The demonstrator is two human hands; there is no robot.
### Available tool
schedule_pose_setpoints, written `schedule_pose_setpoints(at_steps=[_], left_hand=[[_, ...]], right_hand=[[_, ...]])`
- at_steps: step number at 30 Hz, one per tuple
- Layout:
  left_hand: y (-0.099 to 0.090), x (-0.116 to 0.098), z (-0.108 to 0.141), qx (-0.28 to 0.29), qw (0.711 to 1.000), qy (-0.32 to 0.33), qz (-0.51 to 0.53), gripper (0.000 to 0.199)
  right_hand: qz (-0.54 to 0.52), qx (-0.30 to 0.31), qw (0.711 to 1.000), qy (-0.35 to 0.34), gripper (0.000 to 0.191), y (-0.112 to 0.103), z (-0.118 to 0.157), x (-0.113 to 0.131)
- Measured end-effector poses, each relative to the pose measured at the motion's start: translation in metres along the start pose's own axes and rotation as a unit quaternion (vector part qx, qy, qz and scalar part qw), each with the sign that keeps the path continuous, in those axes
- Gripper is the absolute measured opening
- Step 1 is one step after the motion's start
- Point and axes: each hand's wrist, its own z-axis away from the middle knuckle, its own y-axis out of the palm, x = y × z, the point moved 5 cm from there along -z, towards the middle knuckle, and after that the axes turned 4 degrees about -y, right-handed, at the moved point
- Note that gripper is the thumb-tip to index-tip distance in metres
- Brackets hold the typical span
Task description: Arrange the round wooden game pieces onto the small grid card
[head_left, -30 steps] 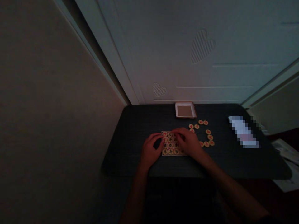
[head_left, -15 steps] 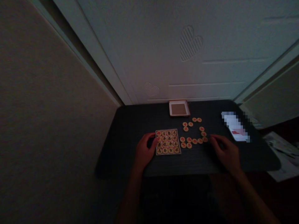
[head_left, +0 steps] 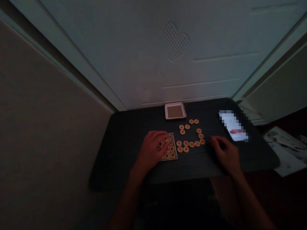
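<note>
My left hand (head_left: 151, 147) lies over the left part of a shallow box (head_left: 177, 153) filled with rows of round Chinese chess pieces (head_left: 173, 155). Its fingers stretch across the upper rows, thumb apart, and pieces show in the gap. Whether a fingertip touches one, I cannot tell. To the right of the box, several red-marked chess pieces (head_left: 191, 144) lie face up in a broken ring. My right hand (head_left: 225, 151) is just right of this ring, apart from the nearest piece (head_left: 202, 141). Its fingers are curled together, and anything inside them is hidden.
A shallow tray or lid (head_left: 175, 111) with a brown bottom sits at the back of the dark table (head_left: 124, 137). A lit phone (head_left: 236, 131), partly blurred out, lies at the right. Behind the table rises a white panel (head_left: 144, 57) with heart patterns. Papers (head_left: 285, 150) are beyond the right edge.
My left hand has moved from the box's left edge to over its pieces. My right hand has drawn slightly away from the ring's nearest piece. The view has shifted right.
</note>
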Motion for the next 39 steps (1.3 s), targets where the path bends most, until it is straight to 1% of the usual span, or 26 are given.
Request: schedule_pose_setpoints(at_steps=[2,4,5,7,9,12,16,20,28,31,33,35,37,39], left_hand=[[0.010,-0.018,-0.016,0.069,0.997,0.035,-0.012,0.021],[0.021,-0.028,-0.029,0.123,0.990,0.056,-0.036,0.016],[0.026,-0.030,-0.033,0.141,0.987,0.063,-0.048,0.013],[0.036,-0.031,-0.038,0.157,0.983,0.071,-0.061,0.009],[0.043,-0.030,-0.040,0.159,0.982,0.076,-0.064,0.010],[0.048,-0.028,-0.041,0.152,0.983,0.077,-0.063,0.012],[0.049,-0.031,-0.043,0.148,0.984,0.067,-0.068,0.013],[0.051,-0.034,-0.046,0.165,0.979,0.068,-0.095,0.014],[0.057,-0.032,-0.048,0.177,0.973,0.070,-0.128,0.012],[0.057,-0.034,-0.048,0.170,0.974,0.066,-0.133,0.011],[0.054,-0.036,-0.049,0.158,0.979,0.054,-0.120,0.011],[0.046,-0.036,-0.050,0.141,0.985,0.041,-0.088,0.016],[0.034,-0.033,-0.050,0.119,0.992,0.029,-0.025,0.021],[0.018,-0.023,-0.048,0.086,0.995,0.009,0.048,0.023]], right_hand=[[-0.006,-0.002,1.000,-0.006,0.041,-0.001,0.001,0.001],[-0.013,-0.002,1.000,-0.013,0.040,-0.002,0.002,0.002],[-0.018,-0.004,1.000,-0.016,0.040,-0.002,0.002,0.003],[-0.026,-0.008,0.999,-0.018,0.040,-0.002,0.003,0.004],[-0.032,-0.009,0.999,-0.016,0.039,-0.002,0.003,0.004],[-0.034,0.002,0.999,-0.007,0.037,0.000,0.002,0.003],[-0.036,0.009,0.999,-0.006,0.036,0.000,0.002,0.005],[-0.039,0.008,0.999,-0.002,0.035,-0.001,0.003,0.008],[-0.048,0.006,0.999,-0.009,0.034,-0.001,0.002,0.010],[-0.039,0.011,0.999,-0.015,0.034,-0.001,0.002,0.010],[-0.034,0.011,0.999,-0.018,0.034,-0.001,0.002,0.010],[-0.035,0.007,0.999,-0.018,0.035,-0.002,0.002,0.009],[-0.040,0.004,0.999,-0.017,0.034,-0.001,0.002,0.008],[-0.042,0.004,0.999,-0.015,0.034,-0.001,0.001,0.008]])
